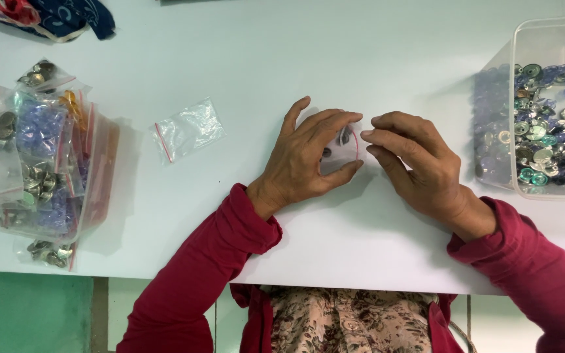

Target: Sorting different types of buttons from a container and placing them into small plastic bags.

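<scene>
1. Small bag (340, 151) between left hand (305, 160) and right hand (416, 163): thin clear plastic film, glossy, red seal strip along one edge; dark little pieces inside, material unclear.
2. Table (282, 59): smooth, matt white surface; faint sheen.
3. Empty bag (188, 129): same clear film, crinkled, catching light.
4. Pile of filled bags (40, 163): glossy transparent plastic; contents look like shiny silver and brass-toned metal discs plus translucent bluish plastic pieces.
5. Box (554, 104): clear rigid plastic, smooth walls, slightly frosted; holds polished metal discs and bluish translucent plastic bits.
6. Sleeves (197, 287): soft matt knit cloth, crimson.
7. Folded cloth (60, 16): woven fabric, matt, dark blue print.
</scene>
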